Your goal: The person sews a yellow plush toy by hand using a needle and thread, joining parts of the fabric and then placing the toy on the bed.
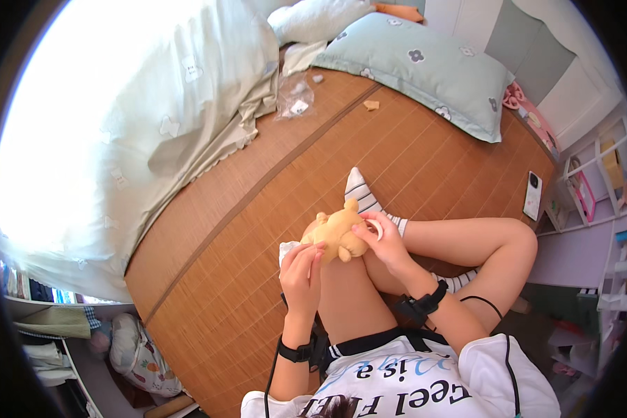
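A yellow plush toy (337, 235) with stubby limbs lies across my lap, above my bent legs. My right hand (385, 244) grips its right end, with the thumb pressed on the plush. A curved white band (376, 229) shows beside those fingers; whether it is fixed to the toy, I cannot tell. At the toy's left end, my left hand (300, 266) has its fingers bent together against the plush. Some crumpled white material (287, 252) sticks out behind the left fingers, its far part hidden by them.
I sit on a brown woven mat (251, 209). Ahead are a clear plastic bag (295, 99), a small yellow scrap (371, 106) and a green flowered pillow (423, 68). Pale bedding (188, 104) fills the left. A phone (533, 196) lies near white shelving (595, 183).
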### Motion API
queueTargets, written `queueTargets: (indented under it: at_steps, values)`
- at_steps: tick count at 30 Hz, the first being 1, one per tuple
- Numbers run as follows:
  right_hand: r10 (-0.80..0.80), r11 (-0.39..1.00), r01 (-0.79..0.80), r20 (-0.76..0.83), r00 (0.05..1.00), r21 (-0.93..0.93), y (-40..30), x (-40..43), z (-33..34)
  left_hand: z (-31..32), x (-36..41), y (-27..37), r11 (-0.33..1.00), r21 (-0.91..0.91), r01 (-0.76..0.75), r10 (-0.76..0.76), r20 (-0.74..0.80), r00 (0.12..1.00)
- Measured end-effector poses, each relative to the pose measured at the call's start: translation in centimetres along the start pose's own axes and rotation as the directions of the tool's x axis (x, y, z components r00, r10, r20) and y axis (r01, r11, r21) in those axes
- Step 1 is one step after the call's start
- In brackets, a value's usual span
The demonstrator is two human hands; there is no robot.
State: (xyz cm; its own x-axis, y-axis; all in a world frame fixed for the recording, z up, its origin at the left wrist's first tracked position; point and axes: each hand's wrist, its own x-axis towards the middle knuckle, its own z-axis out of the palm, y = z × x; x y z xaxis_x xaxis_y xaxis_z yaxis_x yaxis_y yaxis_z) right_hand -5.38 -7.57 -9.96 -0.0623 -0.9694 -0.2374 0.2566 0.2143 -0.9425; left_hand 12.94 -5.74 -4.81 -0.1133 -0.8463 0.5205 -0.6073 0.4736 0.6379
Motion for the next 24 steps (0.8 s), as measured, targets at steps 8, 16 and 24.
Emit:
queueTargets:
  at_steps: [8,16,24]
  values:
    - [-0.133,0.991,0.133,0.007,0.991,-0.018,-1.0,-1.8,-1.3,1.3,-0.7,1.5,0.938,-0.2,0.284,-0.278,0.058,0.959]
    - [-0.207,0.973,0.215,-0.097,0.974,0.079,-9.3,-4.2,-5.3,-1.5,5.1,4.4,0.742,-0.621,0.253,-0.43,-0.152,0.89]
    - [-0.353,0.934,0.316,-0.311,0.882,-0.166,-13.9,-1.2,-17.2,7.9,14.5,5.4,0.96,-0.256,0.111,-0.06,0.201,0.978]
